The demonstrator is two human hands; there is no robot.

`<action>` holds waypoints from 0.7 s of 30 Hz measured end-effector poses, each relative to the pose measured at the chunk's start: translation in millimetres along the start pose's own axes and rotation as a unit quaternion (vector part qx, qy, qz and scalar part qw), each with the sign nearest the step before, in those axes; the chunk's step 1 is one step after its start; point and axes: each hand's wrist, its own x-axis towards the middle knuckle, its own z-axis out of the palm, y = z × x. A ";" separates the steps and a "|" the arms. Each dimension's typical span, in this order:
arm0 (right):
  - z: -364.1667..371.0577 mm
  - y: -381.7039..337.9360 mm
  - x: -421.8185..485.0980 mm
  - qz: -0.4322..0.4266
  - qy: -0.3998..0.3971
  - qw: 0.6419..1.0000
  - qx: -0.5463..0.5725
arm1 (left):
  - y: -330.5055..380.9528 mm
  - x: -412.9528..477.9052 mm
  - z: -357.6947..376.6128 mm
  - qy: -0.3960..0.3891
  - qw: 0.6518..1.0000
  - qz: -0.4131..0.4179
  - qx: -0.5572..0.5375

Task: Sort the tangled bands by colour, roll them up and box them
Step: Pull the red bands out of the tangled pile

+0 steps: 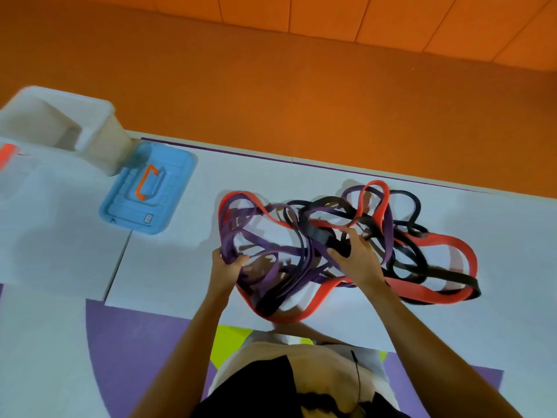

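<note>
Head cam, looking straight down. The big tangle (319, 233) of flat, rubbery loop bands sits in the middle of the white table (168, 267), right in front of the person. The purple bands (241, 236) bunch up mostly on the left. The black bands (407, 257) coil on the right, and the wider red bands (446, 239) snake around the outer edge.

The left hand (227, 263) has its fingers curled tight around a bundle of purple strands. The right hand (355, 257) pinches one of the black bands between thumb and bent fingers, near the middle of the knot.

Off to the far left there's a milky white plastic box (105, 140), open on top. Touching it is a rectangular blue lid (177, 164), lying flat, with an orange handle (147, 182).
</note>
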 end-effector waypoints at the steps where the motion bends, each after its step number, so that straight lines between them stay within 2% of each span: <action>1: 2.3 -0.8 -1.0 0.005 -0.011 1.000 -0.008 | -1.5 0.3 -1.7 0.009 0.999 -0.020 -0.027; 3: 7.0 -0.8 -2.1 0.013 -0.027 0.999 -0.028 | -1.8 0.4 -4.7 0.005 0.999 -0.022 -0.050; 12: 17.8 9.6 -17.8 -0.026 -0.038 0.998 -0.040 | 4.4 0.1 -4.4 0.045 0.999 -0.002 0.024; 15: 17.4 14.2 -21.0 -0.025 -0.036 0.998 -0.035 | 1.6 7.8 -1.9 0.036 0.991 0.022 0.127; 18: 17.2 16.3 -21.8 -0.024 -0.033 0.999 -0.036 | 2.1 8.7 4.4 0.055 0.939 -0.007 0.339; 21: 18.1 19.0 -22.5 -0.018 -0.038 0.999 -0.031 | 4.5 8.3 5.5 0.082 0.923 -0.079 0.368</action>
